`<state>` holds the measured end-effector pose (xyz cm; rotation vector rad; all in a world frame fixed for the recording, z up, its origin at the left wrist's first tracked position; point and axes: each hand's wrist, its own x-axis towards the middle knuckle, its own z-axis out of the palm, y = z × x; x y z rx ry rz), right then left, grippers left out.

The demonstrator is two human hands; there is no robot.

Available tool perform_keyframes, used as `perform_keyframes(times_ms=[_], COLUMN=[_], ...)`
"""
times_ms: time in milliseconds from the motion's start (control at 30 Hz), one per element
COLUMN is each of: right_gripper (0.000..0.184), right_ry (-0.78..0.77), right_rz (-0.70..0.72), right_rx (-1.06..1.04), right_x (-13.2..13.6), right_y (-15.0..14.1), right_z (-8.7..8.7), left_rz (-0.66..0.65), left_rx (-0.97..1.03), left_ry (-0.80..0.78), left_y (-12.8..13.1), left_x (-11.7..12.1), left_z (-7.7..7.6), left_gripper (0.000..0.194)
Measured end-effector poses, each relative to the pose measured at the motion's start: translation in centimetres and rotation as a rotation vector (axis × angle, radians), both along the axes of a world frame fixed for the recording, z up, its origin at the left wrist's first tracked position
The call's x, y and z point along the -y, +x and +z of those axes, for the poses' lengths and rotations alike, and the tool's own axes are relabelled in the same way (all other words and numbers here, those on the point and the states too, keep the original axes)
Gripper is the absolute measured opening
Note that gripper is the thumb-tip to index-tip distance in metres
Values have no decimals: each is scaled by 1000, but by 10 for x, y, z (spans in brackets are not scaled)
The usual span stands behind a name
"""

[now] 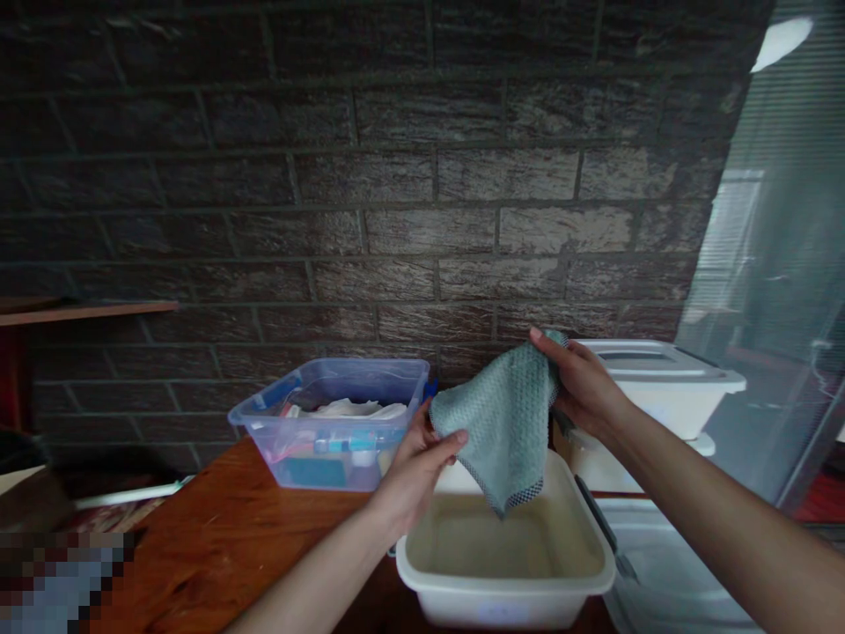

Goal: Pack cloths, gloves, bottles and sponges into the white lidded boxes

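Note:
A pale green textured cleaning cloth [505,414] with a dark checked edge hangs stretched between my two hands. My left hand [426,458] pinches its left corner, thumb on top. At the upper right corner, my right hand [584,379] grips the cloth between thumb and fingers. The lower tip of the cloth dangles over a white plastic bin [505,581] that stands open below. Inside the bin only its bare cream walls and floor show, partly covered by the cloth and my left hand.
A clear blue-tinted tub [330,449] with white cloths and packets stands left on the wooden table [217,537]. At right are stacked lidded white boxes [666,396] and a loose translucent lid [679,563]. A dark brick wall [396,194] rises behind; a glass pane [759,291] is at far right.

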<state>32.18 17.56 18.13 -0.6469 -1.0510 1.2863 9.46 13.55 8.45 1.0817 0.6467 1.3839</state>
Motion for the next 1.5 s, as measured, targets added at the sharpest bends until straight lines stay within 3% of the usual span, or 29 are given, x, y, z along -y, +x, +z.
perform_keyframes(times_ms=[67, 133, 300, 467, 600, 733, 933, 1133, 1300, 1500], right_gripper=[30, 31, 34, 65, 45, 43, 28, 38, 24, 22], right_ry=[6, 6, -23, 97, 220, 251, 363, 396, 395, 516], right_rz=[-36, -35, 2, -66, -3, -23, -49, -74, -29, -119], right_rx=[32, 111, 220, 330, 549, 653, 802, 898, 908, 1035], right_x=[0, -1, -1, 10, 20, 21, 19, 22, 25, 28], right_y=[11, 24, 49, 53, 58, 67, 81, 90, 87, 91], right_z=[-4, -9, -24, -27, -26, -30, -39, -44, -41, -41], left_rz=[136, 167, 203, 251, 232, 179, 325, 317, 294, 370], left_rx=[-19, -52, -217, -371, -425, -485, -629, -763, -893, -1033], left_ry=[10, 45, 160, 171, 188, 195, 287, 380, 460, 597], left_y=[-8, -21, -55, -71, -77, -86, -98, -107, -112, -112], left_x=[-5, -10, -15, -9, -1, 0, -7, -11, -8, -1], left_z=[2, 8, 26, 38, 43, 42, 35, 34, 38, 49], left_gripper=[92, 91, 43, 33, 37, 43, 28, 16, 15, 19])
